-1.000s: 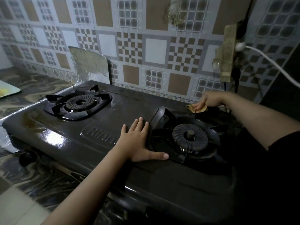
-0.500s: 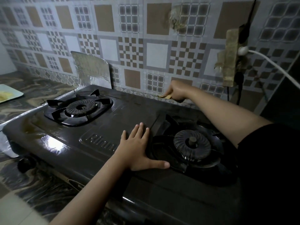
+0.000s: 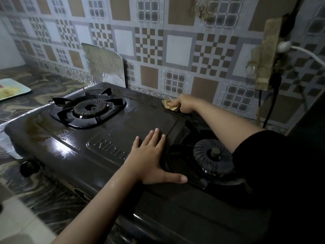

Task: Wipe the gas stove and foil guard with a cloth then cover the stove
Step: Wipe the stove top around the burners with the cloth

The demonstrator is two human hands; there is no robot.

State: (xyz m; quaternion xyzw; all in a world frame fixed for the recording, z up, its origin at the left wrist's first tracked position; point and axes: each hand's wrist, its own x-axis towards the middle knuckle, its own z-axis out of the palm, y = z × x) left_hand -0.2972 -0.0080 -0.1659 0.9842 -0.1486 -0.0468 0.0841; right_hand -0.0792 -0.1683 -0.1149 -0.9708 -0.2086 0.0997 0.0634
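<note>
Cloth [image 3: 170,106], yellowish and bunched, sits under our right hand [image 3: 182,106] at the back edge of the gas stove [image 3: 73,150], close to the tiled wall [image 3: 177,44]; our grip there is curled tight round the cloth, pressing it onto the dark top. Our left hand [image 3: 149,161] lies flat on the middle panel of the stove, fingers straight and thumb spread toward the right burner [image 3: 211,155], holding nothing. The left burner [image 3: 89,107] sits inside its black pan support, apart from both hands. The foil guard [image 3: 105,65] stands upright against the wall behind the left burner, untouched, with more foil running along the stove's left side. On the marbled bench [image 3: 40,85] at far left we see a pale tray [image 3: 21,88] with something yellow on it, too blurred to name. A white cable [image 3: 309,55] is plugged in at a socket on the wall to the right.
</note>
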